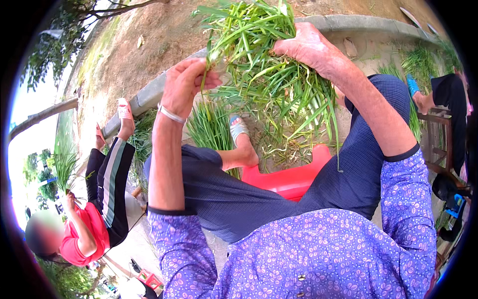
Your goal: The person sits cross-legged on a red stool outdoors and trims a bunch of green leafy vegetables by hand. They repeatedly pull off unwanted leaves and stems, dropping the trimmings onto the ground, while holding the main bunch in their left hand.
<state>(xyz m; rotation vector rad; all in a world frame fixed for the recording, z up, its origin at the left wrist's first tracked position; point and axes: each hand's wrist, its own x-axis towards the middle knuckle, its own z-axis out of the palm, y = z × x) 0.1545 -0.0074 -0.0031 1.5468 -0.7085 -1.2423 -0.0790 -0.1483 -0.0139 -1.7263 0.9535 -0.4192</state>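
Note:
My right hand is closed around a big bunch of long green leafy stalks, which droops to the left and downward. To its left, my left hand, with a pale band at the wrist, pinches a thin green stalk between thumb and fingers. Beneath the bunch, more loose stalks and yellowish trimmings lie on the ground. An upright-looking clump of green stalks rests beside my sandalled foot.
A red plastic stool is beneath me. A concrete kerb curves across in front, with bare soil beyond. At left sits a person in red holding green stalks. Another person's blue-shod foot and a wooden stool are at right.

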